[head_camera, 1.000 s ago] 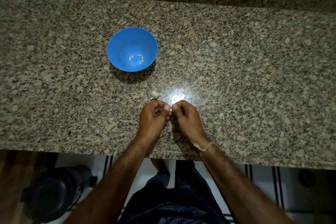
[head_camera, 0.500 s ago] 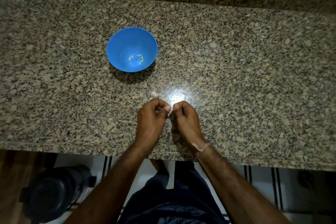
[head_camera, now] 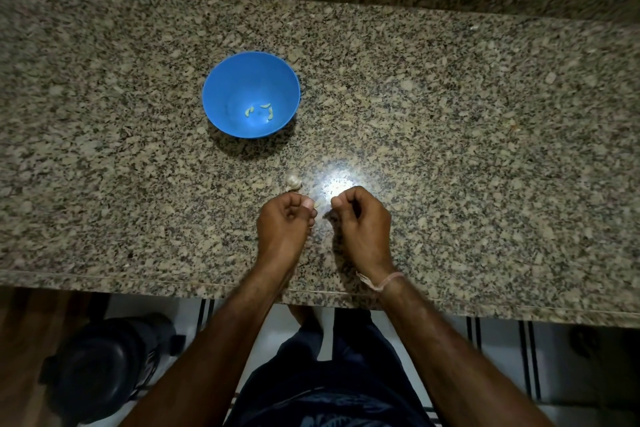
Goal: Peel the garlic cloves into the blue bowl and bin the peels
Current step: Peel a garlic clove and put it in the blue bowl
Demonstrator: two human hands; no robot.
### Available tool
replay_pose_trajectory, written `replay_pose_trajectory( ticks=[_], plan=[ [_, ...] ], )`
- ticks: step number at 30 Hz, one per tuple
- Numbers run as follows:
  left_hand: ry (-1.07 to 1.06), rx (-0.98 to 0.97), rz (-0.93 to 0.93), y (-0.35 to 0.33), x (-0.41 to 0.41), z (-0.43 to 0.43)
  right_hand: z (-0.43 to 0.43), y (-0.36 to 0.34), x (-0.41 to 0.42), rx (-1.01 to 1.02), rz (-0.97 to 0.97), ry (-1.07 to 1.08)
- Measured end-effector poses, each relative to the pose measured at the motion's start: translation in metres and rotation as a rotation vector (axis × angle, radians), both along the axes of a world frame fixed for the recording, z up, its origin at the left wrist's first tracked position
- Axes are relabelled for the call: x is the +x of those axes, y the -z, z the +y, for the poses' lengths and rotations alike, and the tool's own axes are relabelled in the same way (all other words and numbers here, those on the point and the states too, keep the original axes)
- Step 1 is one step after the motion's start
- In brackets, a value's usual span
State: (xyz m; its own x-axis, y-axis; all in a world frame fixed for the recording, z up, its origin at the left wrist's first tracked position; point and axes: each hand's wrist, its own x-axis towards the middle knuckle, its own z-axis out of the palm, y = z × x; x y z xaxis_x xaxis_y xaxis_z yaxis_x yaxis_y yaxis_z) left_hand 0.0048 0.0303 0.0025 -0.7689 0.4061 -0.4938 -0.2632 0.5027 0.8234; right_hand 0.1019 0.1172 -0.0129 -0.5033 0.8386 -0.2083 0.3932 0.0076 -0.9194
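A blue bowl [head_camera: 221, 94] stands on the granite counter [head_camera: 450, 149] and holds three small peeled garlic cloves [head_camera: 266, 109]. An unpeeled piece of garlic [head_camera: 293, 182] lies on the counter just beyond my left hand. My left hand [head_camera: 285, 220] is curled and pinches a small garlic clove [head_camera: 315, 204] at its fingertips. My right hand [head_camera: 362, 218], a short gap to the right, has its fingers curled with a pale bit of peel at their tips; what it holds is too small to tell clearly.
A black bin [head_camera: 100, 364] stands on the floor at the lower left, below the counter's front edge [head_camera: 138, 282]. A bright light glare [head_camera: 337, 185] sits on the granite just beyond my hands. A wooden strip runs along the back.
My hands were touching at the fingertips; now they have pulled apart, the right hand moving a little to the right.
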Motion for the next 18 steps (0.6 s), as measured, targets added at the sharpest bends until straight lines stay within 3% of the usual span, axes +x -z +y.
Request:
replay_pose_trajectory(
  ticks=[6,11,18],
  plan=[
    [0.059,-0.096,0.164,0.006,0.004,0.001,0.001,0.004,0.003,0.041,0.000,-0.102],
    [0.068,-0.033,0.218,0.003,0.005,0.003,0.004,0.004,-0.002,-0.271,0.088,-0.084],
    [0.010,0.028,0.141,0.008,0.007,0.005,-0.004,0.001,-0.011,-0.759,0.293,0.162]
  ],
)
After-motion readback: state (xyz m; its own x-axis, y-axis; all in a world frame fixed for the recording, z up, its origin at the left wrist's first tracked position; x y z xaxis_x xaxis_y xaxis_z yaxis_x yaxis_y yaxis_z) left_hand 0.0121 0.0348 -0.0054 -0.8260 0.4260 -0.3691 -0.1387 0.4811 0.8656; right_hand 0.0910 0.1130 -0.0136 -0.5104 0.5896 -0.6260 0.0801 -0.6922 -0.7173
